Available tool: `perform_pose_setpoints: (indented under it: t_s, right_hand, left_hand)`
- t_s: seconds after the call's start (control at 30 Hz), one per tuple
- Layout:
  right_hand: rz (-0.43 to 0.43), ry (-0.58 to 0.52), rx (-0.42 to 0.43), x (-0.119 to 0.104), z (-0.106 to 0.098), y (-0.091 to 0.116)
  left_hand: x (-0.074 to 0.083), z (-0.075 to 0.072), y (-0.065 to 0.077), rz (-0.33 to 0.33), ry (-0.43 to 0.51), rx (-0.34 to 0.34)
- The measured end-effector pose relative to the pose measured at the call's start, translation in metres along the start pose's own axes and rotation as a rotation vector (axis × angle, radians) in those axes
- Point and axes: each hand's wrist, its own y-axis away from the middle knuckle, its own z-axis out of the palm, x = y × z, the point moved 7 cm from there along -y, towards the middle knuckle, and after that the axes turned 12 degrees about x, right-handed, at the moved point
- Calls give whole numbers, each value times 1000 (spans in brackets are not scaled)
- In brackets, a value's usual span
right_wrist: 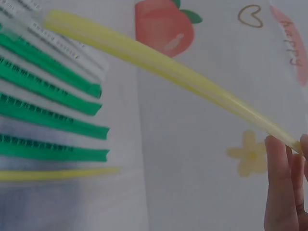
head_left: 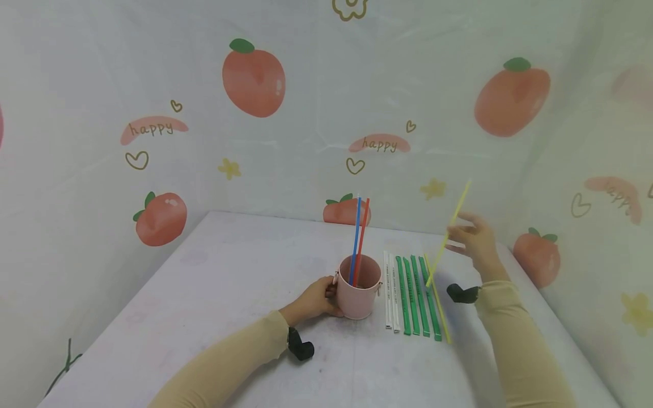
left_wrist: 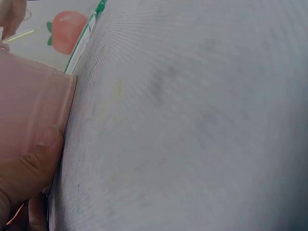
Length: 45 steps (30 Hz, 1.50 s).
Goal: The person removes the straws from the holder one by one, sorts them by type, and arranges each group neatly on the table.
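A pink bucket (head_left: 355, 301) with small side handles stands upright on the table, holding a blue straw (head_left: 356, 238) and a red straw (head_left: 363, 238). My left hand (head_left: 318, 297) grips the bucket's left side; in the left wrist view its thumb (left_wrist: 36, 166) lies along the pink wall. Above the right part of the table, my right hand (head_left: 475, 241) pinches a yellow straw (head_left: 442, 249), held tilted with its lower end toward the row of straws. In the right wrist view that yellow straw (right_wrist: 159, 70) slants across, gripped near one end by the fingers (right_wrist: 281, 183).
Right of the bucket lie white paper-wrapped straws (head_left: 390, 294), several green-wrapped straws (head_left: 415, 297) and another yellow straw (head_left: 442, 317), side by side. A printed curtain (head_left: 306, 153) hangs behind the white table (head_left: 214, 283).
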Motion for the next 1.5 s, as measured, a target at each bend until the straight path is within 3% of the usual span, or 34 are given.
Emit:
perform_pose_setpoints:
  t_s: [0.17,0.27,0.67,0.87,1.5]
  right_hand:
    - [23,241,-43,14,-6,-3]
    - [42,327,-74,21,-8,-4]
    - [82,484,-146,45,-16,0]
    - [144,583,-147,58,-21,5]
    - [312,728,-201,107,-30,12]
  left_hand:
    - [1,0,1,-4,-6,3]
    - [1,-1,2,-6,-7,3]
    - [2,-2,2,-13,-14,1]
    - [2,-2,2,-16,-17,5]
    - [0,-1,1,-8,-16,1]
